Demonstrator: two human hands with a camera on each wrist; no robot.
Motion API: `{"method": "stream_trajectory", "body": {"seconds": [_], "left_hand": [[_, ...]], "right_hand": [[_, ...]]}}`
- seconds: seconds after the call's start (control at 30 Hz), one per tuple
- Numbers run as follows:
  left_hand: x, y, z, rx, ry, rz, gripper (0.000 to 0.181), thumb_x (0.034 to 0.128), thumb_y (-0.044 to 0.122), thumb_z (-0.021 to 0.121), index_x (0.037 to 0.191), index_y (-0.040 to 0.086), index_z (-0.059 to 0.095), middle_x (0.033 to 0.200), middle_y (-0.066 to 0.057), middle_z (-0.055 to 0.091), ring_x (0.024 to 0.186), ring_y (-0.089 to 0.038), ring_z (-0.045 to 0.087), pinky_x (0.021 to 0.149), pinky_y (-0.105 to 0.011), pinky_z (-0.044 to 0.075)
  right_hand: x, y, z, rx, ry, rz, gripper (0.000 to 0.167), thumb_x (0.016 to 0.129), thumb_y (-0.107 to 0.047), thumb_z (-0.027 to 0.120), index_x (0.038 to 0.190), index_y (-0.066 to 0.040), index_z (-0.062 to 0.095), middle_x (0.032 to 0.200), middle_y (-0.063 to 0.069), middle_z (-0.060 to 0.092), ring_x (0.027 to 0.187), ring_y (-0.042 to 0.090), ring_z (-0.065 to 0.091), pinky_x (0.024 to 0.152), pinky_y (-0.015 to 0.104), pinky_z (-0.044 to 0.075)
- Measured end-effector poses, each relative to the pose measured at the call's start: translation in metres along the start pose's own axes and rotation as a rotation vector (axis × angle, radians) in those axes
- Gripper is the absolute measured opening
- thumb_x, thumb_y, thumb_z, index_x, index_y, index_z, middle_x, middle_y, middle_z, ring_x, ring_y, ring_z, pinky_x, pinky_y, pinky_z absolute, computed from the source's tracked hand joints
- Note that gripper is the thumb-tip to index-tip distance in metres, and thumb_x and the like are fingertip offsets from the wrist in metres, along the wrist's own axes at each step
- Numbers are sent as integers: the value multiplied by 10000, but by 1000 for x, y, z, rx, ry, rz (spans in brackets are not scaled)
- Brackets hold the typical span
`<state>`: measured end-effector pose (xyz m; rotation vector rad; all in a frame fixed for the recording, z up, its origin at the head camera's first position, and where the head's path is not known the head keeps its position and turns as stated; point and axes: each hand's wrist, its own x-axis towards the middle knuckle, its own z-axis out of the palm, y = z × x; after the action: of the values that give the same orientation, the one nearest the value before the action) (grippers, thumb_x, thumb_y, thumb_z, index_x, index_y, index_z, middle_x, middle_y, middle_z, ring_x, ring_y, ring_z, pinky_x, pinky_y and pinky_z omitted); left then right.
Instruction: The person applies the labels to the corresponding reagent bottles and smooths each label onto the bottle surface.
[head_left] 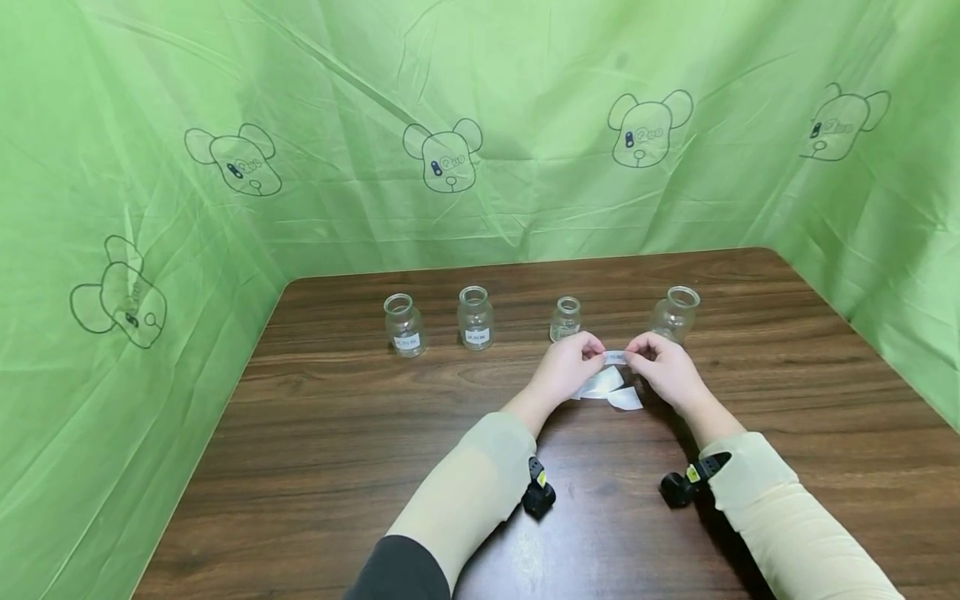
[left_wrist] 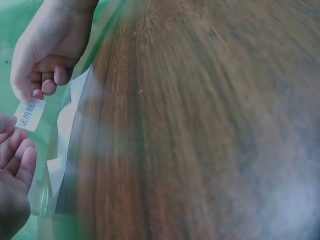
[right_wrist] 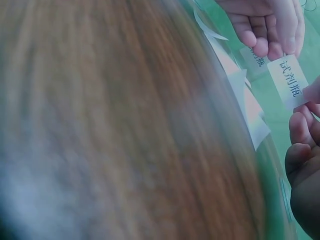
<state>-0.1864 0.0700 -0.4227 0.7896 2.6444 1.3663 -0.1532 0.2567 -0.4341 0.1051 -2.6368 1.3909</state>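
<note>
Both hands meet over the right half of the table in the head view. My left hand (head_left: 567, 364) pinches the left end of a small white label (head_left: 615, 357), and my right hand (head_left: 663, 367) pinches its right end. Dark printed characters show on this label (right_wrist: 288, 81) in the right wrist view. Pieces of white paper (head_left: 602, 382) lie beneath the hands. Just beyond the left hand stands a small glass jar (head_left: 566, 320), its label partly covered. Behind the right hand is another glass jar (head_left: 676, 312), its lower part hidden.
Two open glass jars, a left one (head_left: 404, 326) and a right one (head_left: 476, 317), stand further left with white labels on their fronts. A green cloth (head_left: 525, 208) with printed bear heads encloses the back and sides of the brown wooden table (head_left: 337, 450).
</note>
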Motion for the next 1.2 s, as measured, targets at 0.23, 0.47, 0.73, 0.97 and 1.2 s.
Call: {"method": "stream_trajectory", "body": {"seconds": [0.23,0.47,0.73,0.97,1.2], "left_hand": [[4,4,3,33,-9,19,124,905,209,613,980,123,659,846,90,638,781,0,552,716,-130,420],[7,10,5,62,-55,28,159,911,238,602,997,121,665,871,82,652,801,0,561,722,-118,413],[12,19,10,64,-161,59,226,901,273,597,1060,125,662,928,89,635,849,4,553,744,-111,404],[17,26,16,31,-206,51,292,899,293,603,1127,113,631,998,66,636,897,-8,560,775,-114,404],[21,32,24,-50,-267,29,382,901,309,605,1217,95,588,1139,11,625,989,-41,575,833,-139,413]], "right_hand": [[1,2,-5,-79,33,11,124,881,-144,622,904,-24,603,794,88,581,709,177,498,596,266,408],[2,8,-10,-79,44,21,175,883,-198,639,904,-27,606,815,77,594,700,132,506,587,241,415],[-1,14,-22,-89,61,32,163,887,-188,627,896,-29,593,715,36,565,580,89,503,524,255,409],[-2,17,-32,-120,100,28,163,879,-186,628,879,-26,599,735,32,576,627,81,494,567,241,395],[-2,24,-43,-148,116,49,169,883,-214,624,885,-48,592,750,10,582,653,85,494,582,243,392]]}}
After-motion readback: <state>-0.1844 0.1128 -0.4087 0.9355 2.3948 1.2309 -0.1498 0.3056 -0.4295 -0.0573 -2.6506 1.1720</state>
